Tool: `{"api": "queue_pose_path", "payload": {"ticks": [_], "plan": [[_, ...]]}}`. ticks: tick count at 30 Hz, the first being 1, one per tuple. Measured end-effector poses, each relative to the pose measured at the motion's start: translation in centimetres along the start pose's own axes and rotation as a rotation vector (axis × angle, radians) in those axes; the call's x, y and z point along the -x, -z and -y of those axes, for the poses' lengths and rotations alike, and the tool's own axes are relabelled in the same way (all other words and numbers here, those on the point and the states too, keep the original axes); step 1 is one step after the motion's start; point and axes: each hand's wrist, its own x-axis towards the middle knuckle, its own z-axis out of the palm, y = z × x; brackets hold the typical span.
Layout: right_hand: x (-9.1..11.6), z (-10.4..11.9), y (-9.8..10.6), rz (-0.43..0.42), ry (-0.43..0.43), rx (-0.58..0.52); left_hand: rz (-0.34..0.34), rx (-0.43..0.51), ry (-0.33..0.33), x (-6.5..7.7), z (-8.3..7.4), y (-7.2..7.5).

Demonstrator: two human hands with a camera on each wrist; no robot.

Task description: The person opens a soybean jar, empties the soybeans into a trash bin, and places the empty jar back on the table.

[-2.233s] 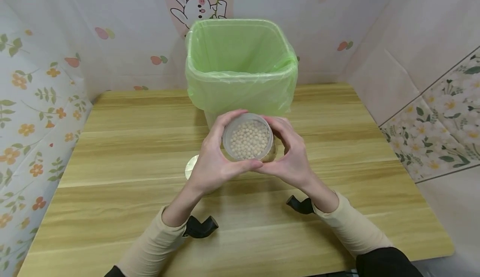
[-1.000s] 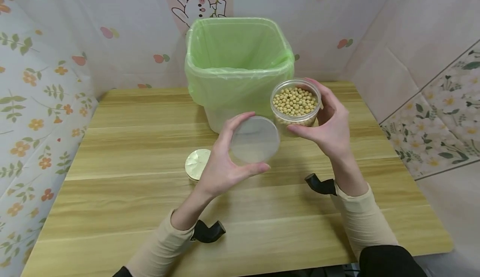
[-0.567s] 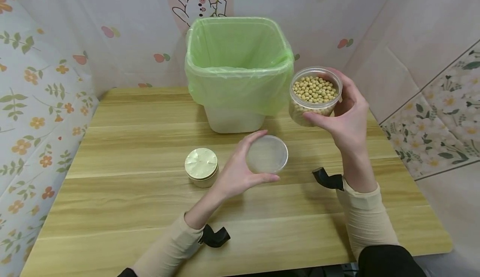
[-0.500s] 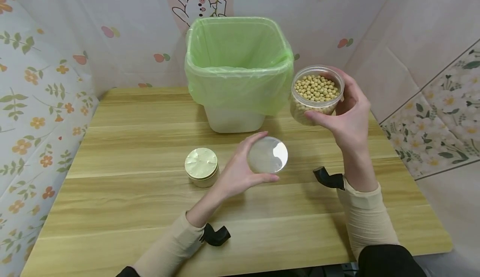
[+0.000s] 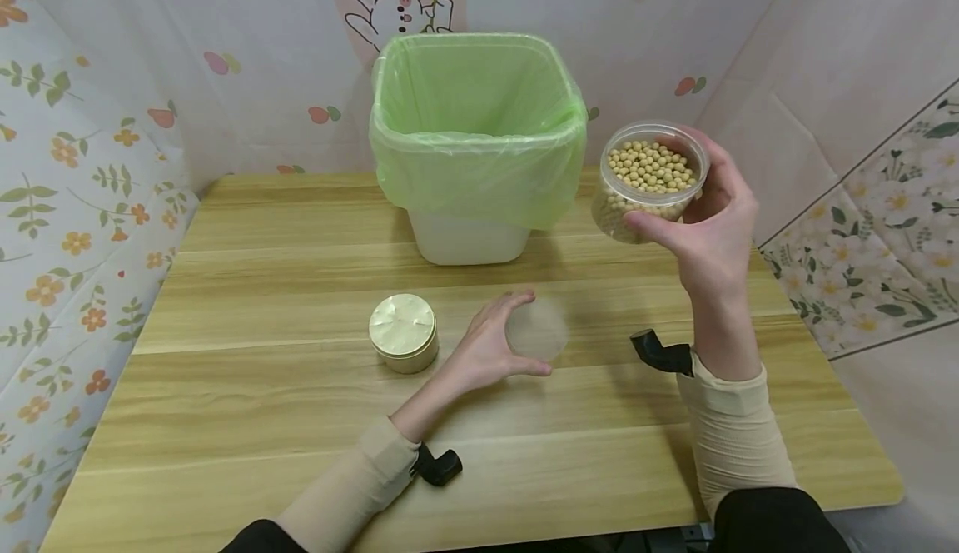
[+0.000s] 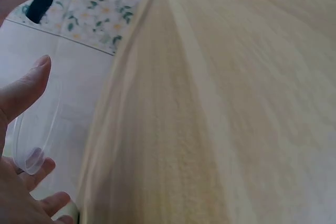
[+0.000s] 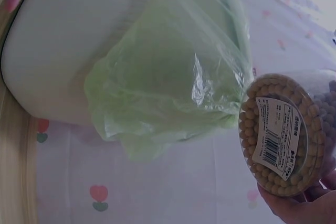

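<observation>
In the head view my left hand [image 5: 498,343] holds a round clear plastic lid [image 5: 538,330] at its rim, between thumb and fingers, low over the table; whether the lid touches the wood I cannot tell. The lid [image 6: 37,129] also shows edge-on in the left wrist view. My right hand [image 5: 715,220] grips an uncapped clear jar [image 5: 650,180] of pale round beans, raised right of the bin and tilted a little. A label with a barcode on the jar's base [image 7: 278,137] faces the right wrist camera.
A white bin with a green bag liner [image 5: 479,178] stands at the table's back. Left of my left hand sits a round gold-topped tin [image 5: 403,332]. The wooden table [image 5: 262,303] is bordered by patterned sheets at the back and sides.
The lid has come off the jar. My left hand has carried it down toward the table and nearer to me, while my right hand has moved the jar right and up.
</observation>
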Motion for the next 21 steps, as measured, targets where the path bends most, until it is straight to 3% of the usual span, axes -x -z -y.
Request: {"api": "queue_pose_path", "payload": {"ticks": [12, 21], "plan": [[0.0, 0.0, -0.1, -0.02, 0.031, -0.026, 0.037, -0.118, 0.034, -0.3, 0.9, -0.7], [-0.1, 0.2, 0.3, -0.022, 0.059, 0.005, 0.069, -0.282, 0.031, -0.6, 1.1, -1.7]]}}
